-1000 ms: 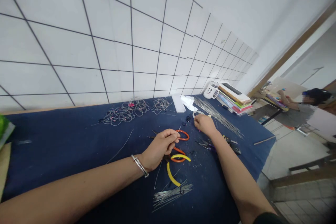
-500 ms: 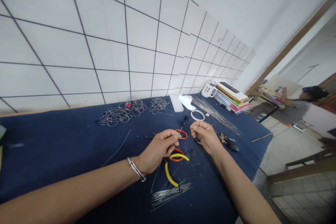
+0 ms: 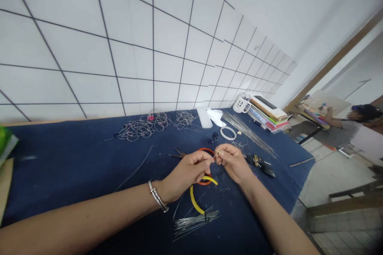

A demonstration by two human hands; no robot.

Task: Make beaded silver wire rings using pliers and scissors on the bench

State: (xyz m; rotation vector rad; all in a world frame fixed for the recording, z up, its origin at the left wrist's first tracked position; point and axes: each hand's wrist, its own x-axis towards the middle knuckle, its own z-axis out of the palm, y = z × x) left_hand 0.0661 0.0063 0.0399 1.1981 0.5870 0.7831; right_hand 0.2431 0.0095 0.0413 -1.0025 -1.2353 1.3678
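My left hand (image 3: 190,171) pinches a thin metal wire (image 3: 178,206); its tail runs down below the palm and its tip points toward my other hand. Close beside it, my right hand (image 3: 235,162) has thumb and index finger pressed on a tiny gold-coloured piece (image 3: 218,152), too small to name. The wire tip meets or nearly meets this piece. Under the hands lie orange-handled scissors (image 3: 206,150), partly covered, and yellow-handled pliers (image 3: 196,201). A bundle of short cut wires (image 3: 196,223) lies in front of them.
Coiled wires (image 3: 143,127) lie at the back of the blue cloth (image 3: 74,159). A tape roll (image 3: 228,133), long straight wires (image 3: 251,133), a mug (image 3: 241,104) and stacked books (image 3: 267,113) are back right. Black-handled cutters (image 3: 260,163) lie right. Another person sits far right.
My hands have come together, and the wire tip now reaches the tiny piece in my right fingers. The view has shifted slightly, showing more of a green packet at the left.
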